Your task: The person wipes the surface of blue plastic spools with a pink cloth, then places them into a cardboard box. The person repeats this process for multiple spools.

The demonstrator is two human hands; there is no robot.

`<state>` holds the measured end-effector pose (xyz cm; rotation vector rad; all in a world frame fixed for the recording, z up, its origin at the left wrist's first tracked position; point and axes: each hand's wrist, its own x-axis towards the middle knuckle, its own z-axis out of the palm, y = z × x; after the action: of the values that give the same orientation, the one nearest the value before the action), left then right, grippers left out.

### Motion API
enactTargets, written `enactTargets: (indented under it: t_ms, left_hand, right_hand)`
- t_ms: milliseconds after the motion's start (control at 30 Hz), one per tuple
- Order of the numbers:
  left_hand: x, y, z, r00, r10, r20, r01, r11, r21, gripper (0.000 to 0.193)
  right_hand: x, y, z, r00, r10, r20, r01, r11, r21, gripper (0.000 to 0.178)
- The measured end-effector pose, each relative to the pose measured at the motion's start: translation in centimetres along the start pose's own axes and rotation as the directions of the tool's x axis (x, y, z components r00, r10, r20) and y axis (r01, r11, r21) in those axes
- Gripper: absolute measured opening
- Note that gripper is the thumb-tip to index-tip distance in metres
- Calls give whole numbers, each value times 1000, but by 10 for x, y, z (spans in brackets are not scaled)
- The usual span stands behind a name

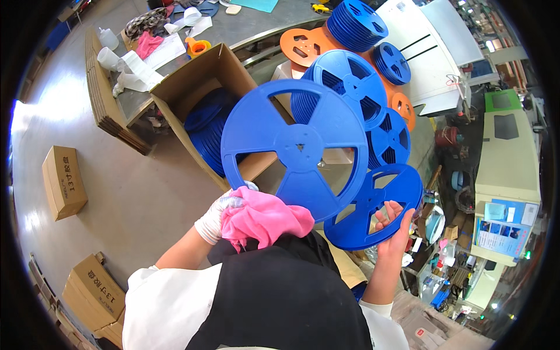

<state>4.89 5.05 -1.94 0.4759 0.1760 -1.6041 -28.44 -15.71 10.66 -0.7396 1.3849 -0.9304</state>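
Observation:
In front of me a large blue plastic reel with wide cut-outs faces me. My left hand, in a white glove, is closed at its lower left rim with a bunched pink cloth. The cloth covers part of the rim and the fingertips. A second blue reel is tilted at the right, partly behind the first. My bare right hand grips its right rim, with the fingers showing through a cut-out and the thumb along the outer edge.
An open carton holding blue reels stands behind the left hand. Beyond are stacks of blue reels and orange reels. A worktable with cloths runs along the back. Closed cartons stand on the floor at left.

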Motion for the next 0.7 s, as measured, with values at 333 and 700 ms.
enactTargets:
  t_ms: [333,700]
  left_hand:
    - [-17,-11,-42,990,129,-53,-134,986,-103,46]
    - [-21,-5,-38,993,-1,119,20,987,-162,51]
  right_hand:
    - [2,19,3,994,68,86,-73,996,50,57]
    - [0,29,31,966,123,228,-125,992,-4,68]
